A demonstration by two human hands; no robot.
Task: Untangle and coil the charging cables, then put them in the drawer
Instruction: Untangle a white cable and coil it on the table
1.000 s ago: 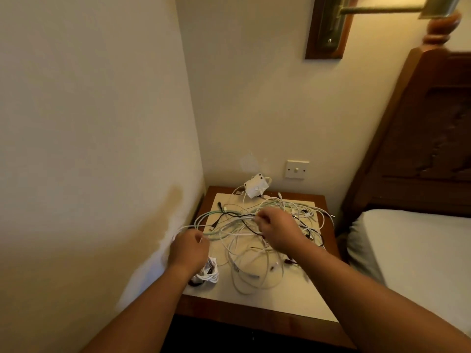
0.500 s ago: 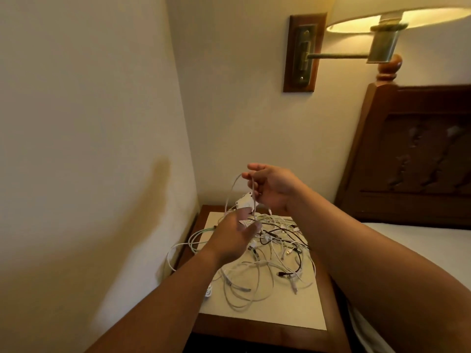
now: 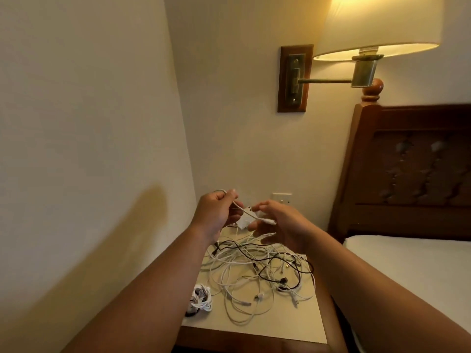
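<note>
A tangle of white and black charging cables (image 3: 257,271) lies on the nightstand (image 3: 254,335). Both hands are raised above its far side. My left hand (image 3: 216,212) pinches a white cable (image 3: 251,215) that runs rightward to a plug end by my right hand (image 3: 280,222). The right hand's fingers are spread, with the plug end lying across them. A white charger block (image 3: 243,222) shows behind the cable, between the hands. One coiled white cable (image 3: 201,300) sits at the nightstand's front left.
A wall stands close on the left. A wall lamp (image 3: 367,34) on a swing arm hangs above the hands. The wooden headboard (image 3: 407,174) and the bed (image 3: 420,276) lie to the right. A wall switch (image 3: 282,198) sits behind the hands.
The view tilted upward. My left hand rose from the pile and took hold of the white cable; my right hand dropped slightly and spread its fingers around the plug end.
</note>
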